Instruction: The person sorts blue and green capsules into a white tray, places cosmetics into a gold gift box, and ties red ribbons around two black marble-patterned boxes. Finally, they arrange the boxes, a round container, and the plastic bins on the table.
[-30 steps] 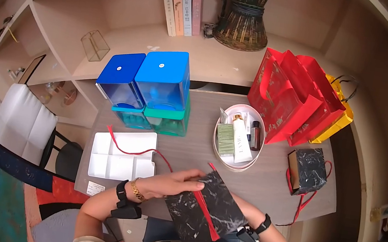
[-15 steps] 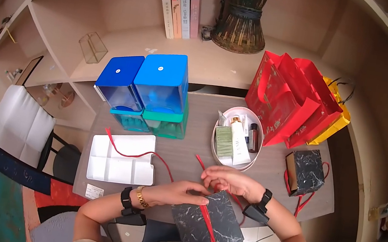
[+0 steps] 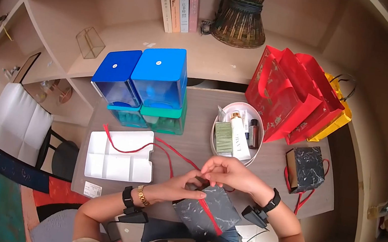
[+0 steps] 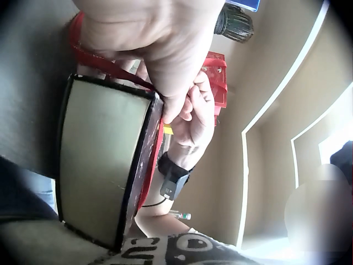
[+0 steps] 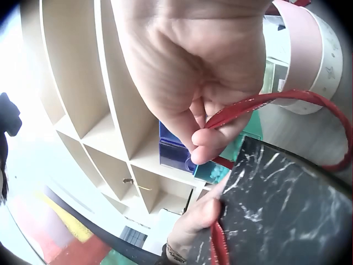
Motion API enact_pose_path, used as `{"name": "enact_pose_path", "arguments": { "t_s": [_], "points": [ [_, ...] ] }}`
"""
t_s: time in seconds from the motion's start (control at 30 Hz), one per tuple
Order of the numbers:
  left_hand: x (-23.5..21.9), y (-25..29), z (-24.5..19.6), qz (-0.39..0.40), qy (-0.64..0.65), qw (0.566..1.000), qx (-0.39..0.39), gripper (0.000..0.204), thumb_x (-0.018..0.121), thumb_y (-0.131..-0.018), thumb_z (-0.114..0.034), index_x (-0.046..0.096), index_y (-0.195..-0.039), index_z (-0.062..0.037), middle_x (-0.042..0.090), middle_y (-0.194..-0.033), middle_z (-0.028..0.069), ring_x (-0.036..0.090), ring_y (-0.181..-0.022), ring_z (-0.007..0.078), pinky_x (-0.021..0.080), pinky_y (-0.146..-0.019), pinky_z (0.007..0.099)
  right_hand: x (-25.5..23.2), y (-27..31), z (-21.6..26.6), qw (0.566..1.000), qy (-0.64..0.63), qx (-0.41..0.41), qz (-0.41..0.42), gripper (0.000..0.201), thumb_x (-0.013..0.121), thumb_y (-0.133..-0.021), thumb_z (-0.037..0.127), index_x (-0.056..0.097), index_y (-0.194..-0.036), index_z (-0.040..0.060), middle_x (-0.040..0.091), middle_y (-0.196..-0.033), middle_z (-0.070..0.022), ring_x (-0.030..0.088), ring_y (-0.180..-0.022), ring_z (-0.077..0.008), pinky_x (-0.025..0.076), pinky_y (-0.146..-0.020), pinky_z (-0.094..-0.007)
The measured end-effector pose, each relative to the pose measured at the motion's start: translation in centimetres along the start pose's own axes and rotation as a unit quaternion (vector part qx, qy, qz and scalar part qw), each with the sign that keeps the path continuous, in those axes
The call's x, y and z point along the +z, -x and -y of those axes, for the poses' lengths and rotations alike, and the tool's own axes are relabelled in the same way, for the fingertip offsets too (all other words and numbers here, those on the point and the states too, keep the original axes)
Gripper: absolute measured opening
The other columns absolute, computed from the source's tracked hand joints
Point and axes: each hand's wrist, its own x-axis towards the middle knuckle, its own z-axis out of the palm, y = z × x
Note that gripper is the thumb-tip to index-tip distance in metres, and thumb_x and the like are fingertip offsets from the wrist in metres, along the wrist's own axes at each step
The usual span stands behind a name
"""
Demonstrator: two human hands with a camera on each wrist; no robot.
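Observation:
A black marbled box (image 3: 228, 210) with cream sides is held close to the person's body, a red ribbon (image 3: 209, 216) running across its top face. My left hand (image 3: 175, 189) grips the box at its far edge, the thumb pressed on the ribbon. In the left wrist view, the box's cream side (image 4: 99, 154) faces the camera between dark covers. Just beyond that edge, my right hand (image 3: 231, 173) pinches the red ribbon (image 5: 248, 104) between thumb and fingers, a loop curving away to the right in the right wrist view. Loose ribbon trails left across the table.
A white compartment tray (image 3: 117, 167) lies left, near blue-lidded bins (image 3: 161, 72). Toiletries fill an oval box (image 3: 213, 142) behind the hands. Red paper bags (image 3: 279, 104) and a yellow bag (image 3: 331, 126) stand back right. Another marbled box (image 3: 307, 165) with ribbon sits at right.
My right hand has come up from behind the box to its far edge and now pinches the ribbon. A loose ribbon end has shifted left over the table. The left hand keeps its grip.

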Motion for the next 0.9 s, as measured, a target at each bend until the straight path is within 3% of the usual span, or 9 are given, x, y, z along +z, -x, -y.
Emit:
{"name": "enact_pose_path", "arguments": {
  "t_s": [0.1,0.2,0.4,0.5,0.6,0.7,0.8,0.9],
  "points": [
    [-0.5,-0.6,1.3,-0.020,-0.037,0.999,0.027,0.058,0.068,-0.092,-0.026,0.041,-0.139,-0.0056,0.056,-0.120,0.0103,0.056,-0.107,0.0138,0.045,-0.090,0.0278,0.8,0.8,1.1,0.999,0.006,-0.023,-0.025,0.013,0.062,-0.093,0.004,0.063,-0.105,0.0013,0.064,-0.090,0.0002,0.060,-0.074,-0.0048,0.045,-0.060,-0.0200],
    [-0.5,-0.4,1.0,-0.032,-0.021,0.999,0.029,0.052,0.072,-0.089,-0.032,0.048,-0.128,-0.0065,0.057,-0.124,0.0107,0.053,-0.114,0.0129,0.046,-0.085,0.0279,1.2,1.6,1.4,0.997,0.048,-0.021,-0.061,0.012,0.063,-0.093,0.005,0.063,-0.105,0.0016,0.064,-0.089,-0.0004,0.060,-0.071,-0.0052,0.046,-0.059,-0.0203],
    [-0.6,-0.4,2.2,-0.036,-0.010,0.999,0.020,0.034,0.071,-0.091,-0.033,0.053,-0.100,-0.0067,0.058,-0.096,-0.0005,0.057,-0.083,0.0057,0.044,-0.069,0.0214,0.4,2.1,1.9,0.975,0.192,-0.026,-0.105,0.019,0.070,-0.088,0.012,0.065,-0.104,0.0030,0.065,-0.089,-0.0019,0.056,-0.065,-0.0062,0.046,-0.060,-0.0231],
    [-0.7,-0.3,2.3,-0.049,-0.044,0.997,0.027,0.034,0.071,-0.091,-0.034,0.052,-0.088,-0.0061,0.053,-0.083,-0.0026,0.050,-0.073,0.0041,0.040,-0.062,0.0215,1.2,2.4,1.7,0.944,0.291,-0.063,-0.142,0.029,0.076,-0.083,0.017,0.065,-0.106,0.0037,0.064,-0.091,-0.0033,0.057,-0.066,-0.0103,0.048,-0.062,-0.0262],
    [-0.6,-0.1,2.0,-0.064,-0.084,0.994,0.034,0.029,0.068,-0.094,-0.026,0.051,-0.082,-0.0067,0.050,-0.079,-0.0065,0.045,-0.071,0.0005,0.037,-0.058,0.0200,1.0,2.3,0.0,0.940,0.301,-0.086,-0.138,0.035,0.078,-0.080,0.021,0.065,-0.107,0.0041,0.064,-0.093,-0.0044,0.058,-0.069,-0.0147,0.049,-0.064,-0.0286],
    [-0.9,-0.5,3.1,-0.075,-0.082,0.993,0.049,0.038,0.070,-0.091,-0.034,0.050,-0.078,-0.0048,0.050,-0.074,-0.0017,0.044,-0.070,0.0039,0.038,-0.058,0.0243,0.7,2.4,-0.5,0.945,0.282,-0.098,-0.134,0.035,0.075,-0.081,0.025,0.065,-0.106,0.0019,0.065,-0.101,-0.0115,0.065,-0.080,-0.0253,0.051,-0.069,-0.0353],
    [-1.0,-0.7,3.1,-0.094,-0.151,0.977,0.118,0.039,0.069,-0.091,-0.034,0.050,-0.077,-0.0035,0.052,-0.071,0.0033,0.048,-0.064,0.0092,0.039,-0.056,0.0285,0.9,2.7,0.3,0.931,0.322,-0.095,-0.147,0.032,0.075,-0.080,0.023,0.066,-0.103,0.0021,0.066,-0.091,-0.0115,0.065,-0.077,-0.0257,0.050,-0.067,-0.0361],
    [-0.7,-0.1,1.5,-0.138,-0.294,0.930,0.169,0.038,0.069,-0.089,-0.035,0.053,-0.078,-0.0030,0.054,-0.070,0.0079,0.052,-0.059,0.0181,0.041,-0.054,0.0332,1.3,3.2,1.6,0.928,0.349,-0.006,-0.131,0.025,0.076,-0.079,0.021,0.068,-0.094,0.0021,0.064,-0.075,-0.0109,0.065,-0.070,-0.0266,0.049,-0.064,-0.0377]
  ]
}}
